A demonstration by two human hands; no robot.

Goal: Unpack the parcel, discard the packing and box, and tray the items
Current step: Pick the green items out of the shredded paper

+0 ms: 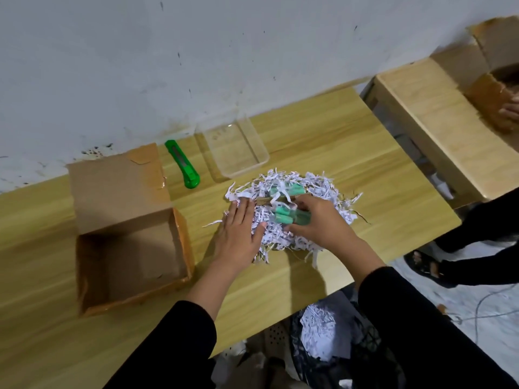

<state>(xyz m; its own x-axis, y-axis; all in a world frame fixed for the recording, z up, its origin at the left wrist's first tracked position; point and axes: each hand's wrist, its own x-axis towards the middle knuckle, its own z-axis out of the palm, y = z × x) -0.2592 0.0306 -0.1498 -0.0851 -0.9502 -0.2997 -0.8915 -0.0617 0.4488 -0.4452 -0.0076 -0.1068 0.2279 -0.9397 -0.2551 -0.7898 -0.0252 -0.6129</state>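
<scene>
Meanwhile, our right hand point(317, 220) has its fingers point(299, 204) curled around a cluster of green-capped items point(283, 216) lying in a heap of shredded white paper point(323, 186) at the middle of the counter point(351, 141). Our left hand point(238, 234) lies flat and open on the near-left edge of the heap, holding nothing. The items appear to be small capped tubes or markers, pale green and partly buried; what they are exactly we cannot tell. We judge them light, stiff and a little slick, best taken around their bodies, not by the caps. The shreds are loose and will cling and scatter. An opened cardboard box point(132, 248) sits empty to the left, a clear plastic tray point(238, 147) waits just beyond the heap, and a green utility knife point(184, 167) lies between them.
</scene>
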